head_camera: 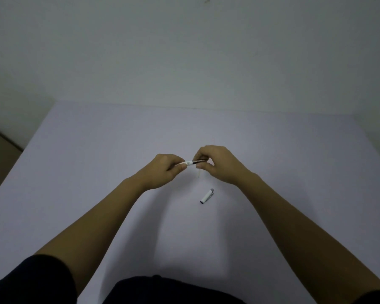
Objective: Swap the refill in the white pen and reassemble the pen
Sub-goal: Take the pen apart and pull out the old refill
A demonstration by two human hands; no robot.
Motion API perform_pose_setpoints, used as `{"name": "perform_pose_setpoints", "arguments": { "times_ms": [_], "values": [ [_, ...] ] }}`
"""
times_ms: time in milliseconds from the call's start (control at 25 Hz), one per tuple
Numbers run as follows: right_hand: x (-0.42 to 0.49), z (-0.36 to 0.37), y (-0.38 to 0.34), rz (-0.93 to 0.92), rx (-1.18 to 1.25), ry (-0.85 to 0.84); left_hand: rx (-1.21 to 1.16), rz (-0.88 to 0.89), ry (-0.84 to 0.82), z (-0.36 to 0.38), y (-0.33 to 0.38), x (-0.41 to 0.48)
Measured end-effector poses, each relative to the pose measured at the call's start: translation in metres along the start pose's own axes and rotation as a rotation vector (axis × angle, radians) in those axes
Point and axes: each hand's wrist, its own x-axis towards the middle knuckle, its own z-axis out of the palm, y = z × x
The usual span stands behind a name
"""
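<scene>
Both hands hold the white pen level above the middle of the table. My left hand grips its left end, and my right hand pinches the darker right section. Only a short stretch of the pen shows between the fingers. A thin pale refill lies on the table just under my right hand, partly hidden. The white pen cap with a grey clip end lies on the table, nearer to me and slightly right of the hands.
The pale lilac table runs back to a plain grey wall. Its left edge slants from the far left corner towards me. Dark sleeves and dark clothing fill the bottom of the view.
</scene>
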Motion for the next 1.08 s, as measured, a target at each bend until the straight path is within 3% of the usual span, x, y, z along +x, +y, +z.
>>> {"name": "perform_pose_setpoints", "arguments": {
  "times_ms": [80,200,400,560,720,880,1080],
  "values": [
    [-0.001,-0.003,-0.002,-0.016,0.036,0.035,-0.021,-0.009,0.02,-0.003,0.001,-0.001],
    [0.0,-0.006,-0.005,0.116,0.022,-0.019,0.001,0.001,0.012,-0.005,0.002,-0.003],
    [-0.005,-0.011,-0.005,0.006,0.03,0.07,-0.041,-0.017,0.031,-0.008,0.007,-0.001],
    [-0.005,-0.014,-0.008,0.149,0.004,-0.029,0.025,0.044,0.052,-0.01,0.007,0.0],
    [-0.005,-0.017,-0.008,0.011,0.022,0.098,0.008,0.053,0.066,-0.01,0.008,0.002],
    [-0.004,-0.018,-0.006,0.203,0.128,-0.032,0.036,0.081,0.068,-0.01,0.008,0.001],
    [-0.007,-0.014,-0.007,0.076,0.09,0.08,0.019,0.089,0.088,-0.006,0.005,0.001]
  ]
}}
